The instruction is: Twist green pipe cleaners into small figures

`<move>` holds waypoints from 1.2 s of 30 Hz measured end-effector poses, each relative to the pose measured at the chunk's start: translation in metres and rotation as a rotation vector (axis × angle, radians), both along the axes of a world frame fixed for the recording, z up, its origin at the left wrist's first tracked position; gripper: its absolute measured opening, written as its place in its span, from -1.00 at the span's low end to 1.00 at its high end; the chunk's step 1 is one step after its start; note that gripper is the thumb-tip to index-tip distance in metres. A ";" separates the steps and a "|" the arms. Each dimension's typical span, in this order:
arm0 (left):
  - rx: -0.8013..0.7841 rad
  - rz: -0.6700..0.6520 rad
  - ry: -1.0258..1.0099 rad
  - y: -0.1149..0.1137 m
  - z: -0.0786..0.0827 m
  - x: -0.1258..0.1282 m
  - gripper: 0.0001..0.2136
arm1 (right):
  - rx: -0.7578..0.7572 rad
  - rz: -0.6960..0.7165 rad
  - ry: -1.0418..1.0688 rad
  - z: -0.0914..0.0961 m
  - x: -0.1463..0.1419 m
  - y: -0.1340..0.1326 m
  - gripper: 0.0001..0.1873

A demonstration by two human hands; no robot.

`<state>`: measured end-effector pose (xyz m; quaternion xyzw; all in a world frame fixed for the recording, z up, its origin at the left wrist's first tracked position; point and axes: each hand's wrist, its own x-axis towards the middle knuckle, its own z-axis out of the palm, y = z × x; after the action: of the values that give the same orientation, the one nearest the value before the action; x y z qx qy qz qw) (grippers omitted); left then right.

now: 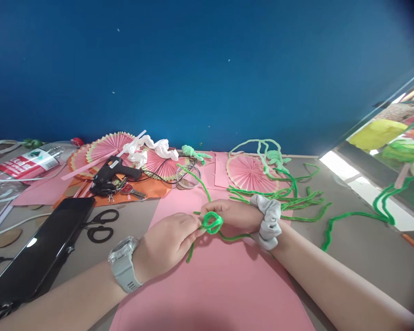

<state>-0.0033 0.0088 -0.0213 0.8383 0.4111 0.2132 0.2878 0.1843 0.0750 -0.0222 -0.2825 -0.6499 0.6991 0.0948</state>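
Both my hands meet over a pink paper sheet (pixel 214 285) and pinch a green pipe cleaner (pixel 212 223) that is coiled into a small loop between them. My left hand (pixel 169 243), with a grey watch on its wrist, is closed on the loop's left side. My right hand (pixel 229 214), a grey scrunchie round its wrist, is closed on the loop from the right. The pipe cleaner's loose ends trail down and to the right.
Several green pipe cleaners (pixel 296 197) and a pink paper fan (pixel 250 172) lie behind my right hand. At the left are a black glue gun (pixel 115 170), keys, black scissors (pixel 101 225), a black case (pixel 44 248), more fans and a plastic bottle (pixel 31 163). A blue wall stands behind.
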 end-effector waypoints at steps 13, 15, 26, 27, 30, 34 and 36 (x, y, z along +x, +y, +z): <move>-0.192 -0.038 0.081 -0.010 0.008 0.004 -0.73 | 0.135 0.116 -0.184 0.009 -0.002 -0.004 -0.69; -0.244 0.074 0.062 -0.005 0.006 0.002 -0.71 | 0.406 -0.022 -0.282 0.015 -0.007 -0.009 -0.72; -0.410 0.361 -0.344 0.012 0.000 -0.006 -0.74 | 0.839 -0.347 -0.279 0.015 -0.029 -0.044 -0.63; -0.476 0.368 -0.463 0.011 0.000 -0.005 -0.73 | 0.751 -0.382 -0.212 0.012 -0.031 -0.045 -0.69; -0.607 0.384 -0.740 0.010 0.002 -0.002 -0.71 | 0.428 -0.440 0.018 0.001 -0.035 -0.043 -0.89; -0.597 0.268 -0.851 0.010 0.003 -0.002 -0.68 | 0.256 -0.295 0.109 -0.004 -0.027 -0.032 -0.68; -0.646 0.120 -0.832 0.010 0.007 -0.006 -0.68 | 0.279 -0.174 0.075 -0.002 -0.018 -0.026 -0.58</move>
<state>-0.0095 0.0184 -0.0141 0.5263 0.3541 0.4063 0.6577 0.1660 0.0491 -0.0240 -0.2955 -0.7098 0.6013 0.2176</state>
